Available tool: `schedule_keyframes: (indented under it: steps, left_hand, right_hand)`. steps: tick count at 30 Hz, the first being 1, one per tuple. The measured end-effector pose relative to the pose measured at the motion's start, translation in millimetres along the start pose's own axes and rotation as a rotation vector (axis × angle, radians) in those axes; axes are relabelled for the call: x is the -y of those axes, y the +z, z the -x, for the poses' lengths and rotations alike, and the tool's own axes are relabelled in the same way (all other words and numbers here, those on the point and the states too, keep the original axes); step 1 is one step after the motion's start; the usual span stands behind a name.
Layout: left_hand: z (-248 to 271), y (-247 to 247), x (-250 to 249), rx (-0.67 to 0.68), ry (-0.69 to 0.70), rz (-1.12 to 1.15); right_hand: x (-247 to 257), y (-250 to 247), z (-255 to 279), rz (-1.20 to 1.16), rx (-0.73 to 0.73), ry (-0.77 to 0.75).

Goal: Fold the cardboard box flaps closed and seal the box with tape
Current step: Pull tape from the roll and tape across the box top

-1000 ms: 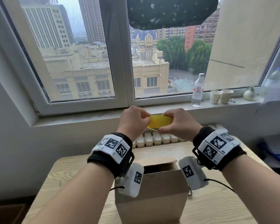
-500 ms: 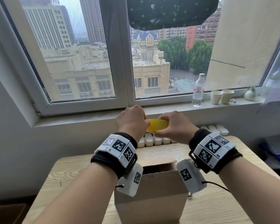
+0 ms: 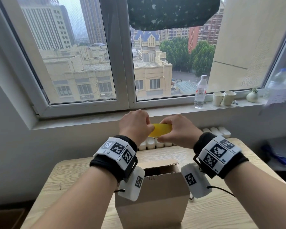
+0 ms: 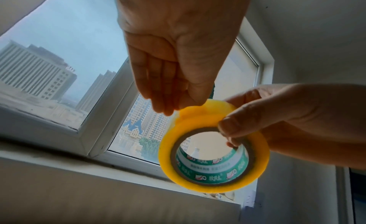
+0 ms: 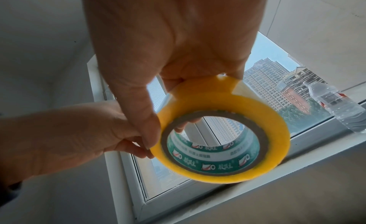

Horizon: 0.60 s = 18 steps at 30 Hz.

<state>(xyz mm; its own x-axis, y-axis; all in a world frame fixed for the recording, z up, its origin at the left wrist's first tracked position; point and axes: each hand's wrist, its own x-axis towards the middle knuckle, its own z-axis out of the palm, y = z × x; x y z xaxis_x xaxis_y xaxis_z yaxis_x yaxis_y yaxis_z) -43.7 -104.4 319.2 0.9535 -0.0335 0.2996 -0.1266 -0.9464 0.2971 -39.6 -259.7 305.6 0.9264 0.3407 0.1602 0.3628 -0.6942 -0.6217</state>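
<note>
Tape roll up in both hands, box waiting below.

I have the tape roll raised above the cardboard box, which stands on the tabletop at 6 o'clock with its flaps not yet down. My right hand has its grip closed on the roll, thumb at the core's 2 o'clock edge; my left hand pinches at the rim near 11 o'clock. I judge the roll light and stiff, its loose end thin, sticky, quick to fold onto itself.
</note>
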Motion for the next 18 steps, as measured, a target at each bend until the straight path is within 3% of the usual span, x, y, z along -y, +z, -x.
schedule_keyframes:
  steps: [8, 13, 18]
  left_hand:
    - [3, 4, 12, 0.083, 0.148, 0.154]
    - [4, 10, 19, 0.076, 0.145, 0.361]
    - [3, 13, 25, 0.18, 0.113, 0.499]
  right_hand:
    - [-8, -1, -1, -0.062, -0.011, 0.022]
    - [-9, -1, 2, -0.105, -0.01, 0.001]
    - [-9, -4, 2, -0.112, -0.009, 0.002]
